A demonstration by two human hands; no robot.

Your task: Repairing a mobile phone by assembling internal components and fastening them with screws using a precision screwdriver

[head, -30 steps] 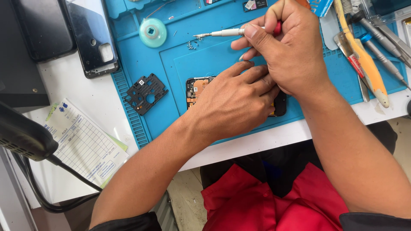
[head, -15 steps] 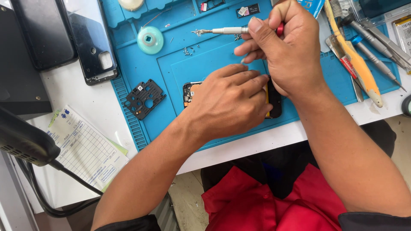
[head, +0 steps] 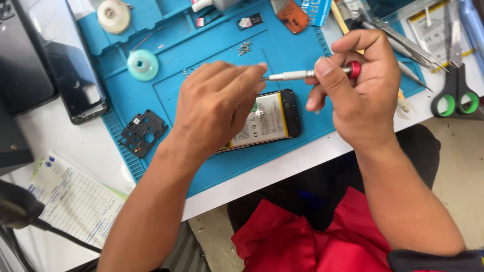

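An opened phone (head: 269,120) with its battery showing lies on the blue work mat (head: 201,166). My right hand (head: 360,85) holds a small silver screwdriver (head: 297,75) with a red cap, held level above the phone. My left hand (head: 219,103) hovers over the phone's left part, and its fingertips pinch the screwdriver's tip. A few loose screws (head: 245,48) lie on the mat behind my hands.
A black plastic inner cover (head: 142,133) lies left on the mat, with a teal disc (head: 142,65) and a white disc (head: 114,15) behind. A black phone back (head: 70,75) and a printed sheet (head: 75,199) lie left. Tweezers (head: 403,40) and green-handled scissors (head: 456,85) rest right.
My left hand has lifted off the phone and gone up to the screwdriver's tip. My right hand has brought the screwdriver lower, over the phone, which now shows its battery.
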